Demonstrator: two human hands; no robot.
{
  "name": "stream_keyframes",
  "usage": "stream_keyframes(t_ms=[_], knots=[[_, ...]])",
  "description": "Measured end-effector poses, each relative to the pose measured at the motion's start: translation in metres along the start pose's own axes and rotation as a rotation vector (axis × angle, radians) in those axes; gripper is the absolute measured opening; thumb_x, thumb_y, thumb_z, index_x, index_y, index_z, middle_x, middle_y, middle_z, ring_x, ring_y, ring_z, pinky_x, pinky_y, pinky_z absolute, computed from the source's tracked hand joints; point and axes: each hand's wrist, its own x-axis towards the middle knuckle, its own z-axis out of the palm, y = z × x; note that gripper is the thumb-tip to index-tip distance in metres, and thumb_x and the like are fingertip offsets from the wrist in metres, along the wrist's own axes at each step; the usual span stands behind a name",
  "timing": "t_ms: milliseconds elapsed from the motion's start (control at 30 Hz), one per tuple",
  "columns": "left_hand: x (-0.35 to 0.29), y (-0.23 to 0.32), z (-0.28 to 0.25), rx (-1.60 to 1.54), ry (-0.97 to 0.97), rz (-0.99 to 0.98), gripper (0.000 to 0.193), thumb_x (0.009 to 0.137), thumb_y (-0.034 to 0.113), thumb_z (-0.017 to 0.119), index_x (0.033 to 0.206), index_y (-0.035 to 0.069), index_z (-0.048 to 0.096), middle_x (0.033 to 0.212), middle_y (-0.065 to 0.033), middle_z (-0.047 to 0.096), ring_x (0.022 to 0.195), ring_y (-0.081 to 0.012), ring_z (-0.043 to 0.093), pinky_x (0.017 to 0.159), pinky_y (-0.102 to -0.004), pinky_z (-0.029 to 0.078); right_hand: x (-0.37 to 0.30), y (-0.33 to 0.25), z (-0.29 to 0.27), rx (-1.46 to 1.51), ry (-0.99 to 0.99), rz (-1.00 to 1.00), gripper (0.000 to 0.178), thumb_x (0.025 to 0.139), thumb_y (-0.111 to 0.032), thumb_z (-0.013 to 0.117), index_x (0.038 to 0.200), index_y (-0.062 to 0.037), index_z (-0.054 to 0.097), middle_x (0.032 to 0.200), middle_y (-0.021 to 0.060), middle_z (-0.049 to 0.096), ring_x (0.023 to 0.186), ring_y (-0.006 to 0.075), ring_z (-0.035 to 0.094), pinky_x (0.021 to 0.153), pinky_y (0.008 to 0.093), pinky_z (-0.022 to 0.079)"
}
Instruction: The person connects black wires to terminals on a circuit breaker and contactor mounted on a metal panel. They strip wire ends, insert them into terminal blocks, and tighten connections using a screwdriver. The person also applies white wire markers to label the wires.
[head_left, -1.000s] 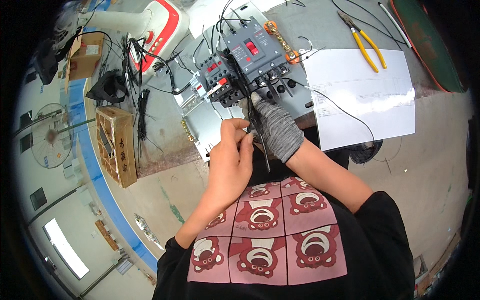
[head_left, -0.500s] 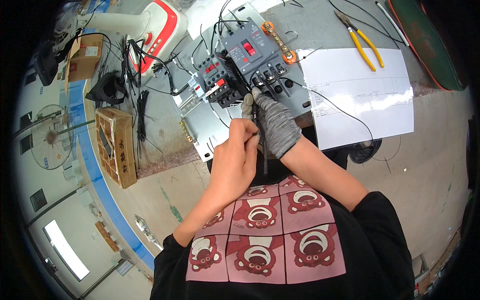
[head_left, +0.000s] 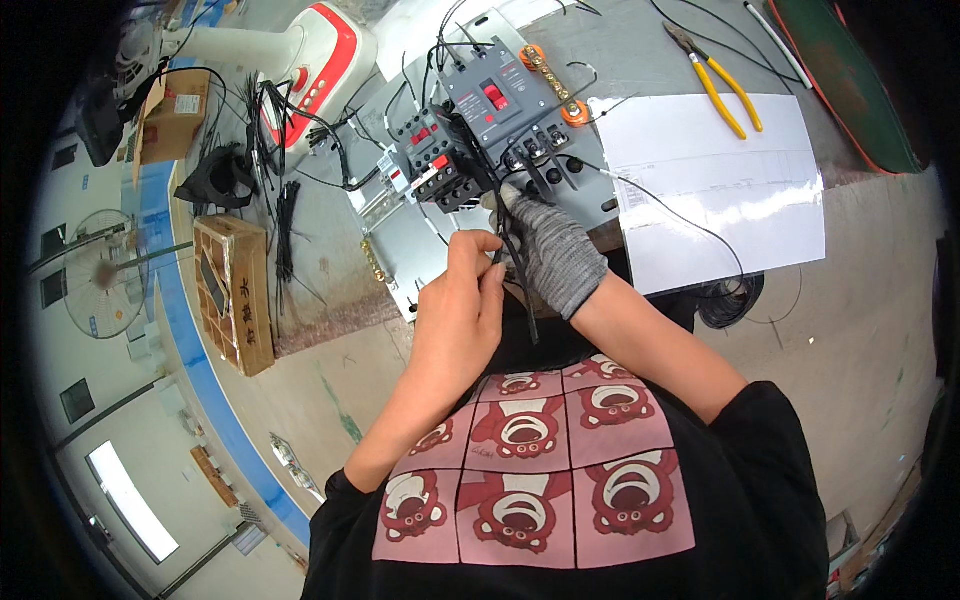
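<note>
One wire bundle [head_left: 516, 264]: left hand [head_left: 461, 308] pinches, right hand [head_left: 553, 245] grips | grey table [head_left: 332, 245] | standing fan [head_left: 104, 272]

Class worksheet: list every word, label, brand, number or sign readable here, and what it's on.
Compartmented box: large dark characters on its side, not copied here.
Circuit breaker: print too small to read.
Contactor: markings too small to read.
Paper sheet: faint printed lines, unreadable.
Carton: white label, too small to read.
Shirt: scribble-like mark, unreadable.
</note>
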Motion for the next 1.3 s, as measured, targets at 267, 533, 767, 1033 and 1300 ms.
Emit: stream_keyframes(t_ms=[267, 533, 767, 1033, 1300], knots=[[0.009, 0.004, -0.003, 0.147, 0.071, 0.056, 0.022, 0.09, -0.003, 0.053, 0.11, 0.002, 0.047, 0.07, -0.0185, 0.06, 0.064, -0.0378, 0.063, 0.057, -0.0405, 0.047, 0.01, 0.011, -0.008, 0.126, -0.091, -0.011, 0.019, 0.099, -0.027, 0.053, 0.092, -0.0111, 0.061, 0.08, 0.001, 0.06, 0.071, 0.0144, 0.06, 0.057, 0.0269, 0.052], [0.004, -0.003, -0.002, 0.02, -0.003, -0.007, 0.021, 0.09, -0.001, 0.055, 0.11, 0.001, 0.05, 0.071, -0.0173, 0.062, 0.066, -0.0374, 0.064, 0.059, -0.0401, 0.049, 0.001, 0.009, 0.001, 0.088, 0.027, -0.043, 0.018, 0.095, -0.028, 0.061, 0.093, -0.0105, 0.066, 0.078, -0.0009, 0.064, 0.062, 0.0111, 0.058, 0.051, 0.0246, 0.047], [0.026, 0.002, -0.036, 0.383, -0.004, 0.337, 0.016, 0.089, 0.0, 0.056, 0.105, 0.002, 0.061, 0.09, -0.0094, 0.065, 0.08, -0.0258, 0.061, 0.072, -0.0354, 0.047, 0.006, -0.006, 0.001, 0.162, -0.045, 0.024, 0.019, 0.096, -0.026, 0.06, 0.095, -0.0079, 0.065, 0.078, 0.001, 0.064, 0.066, 0.0129, 0.059, 0.058, 0.0248, 0.05], [0.1, 0.001, -0.049, 0.666, -0.214, 0.772, 0.031, 0.073, -0.003, 0.06, 0.101, 0.009, 0.068, 0.094, -0.002, 0.057, 0.093, -0.0216, 0.054, 0.086, -0.0361, 0.04, -0.002, -0.013, 0.007, -0.057, -0.041, -0.038, 0.016, 0.098, -0.015, 0.049, 0.103, -0.0043, 0.059, 0.083, 0.0083, 0.064, 0.073, 0.0182, 0.063, 0.062, 0.0258, 0.052], [0.109, 0.005, -0.046, 0.643, -0.256, 0.691, 0.019, 0.075, -0.002, 0.063, 0.092, 0.007, 0.066, 0.088, -0.0047, 0.054, 0.092, -0.0245, 0.055, 0.086, -0.0374, 0.04, -0.021, -0.015, 0.013, 0.248, -0.204, 0.04, 0.026, 0.101, -0.029, 0.048, 0.093, -0.0066, 0.058, 0.076, 0.0073, 0.059, 0.061, 0.0161, 0.058, 0.05, 0.0247, 0.049]])
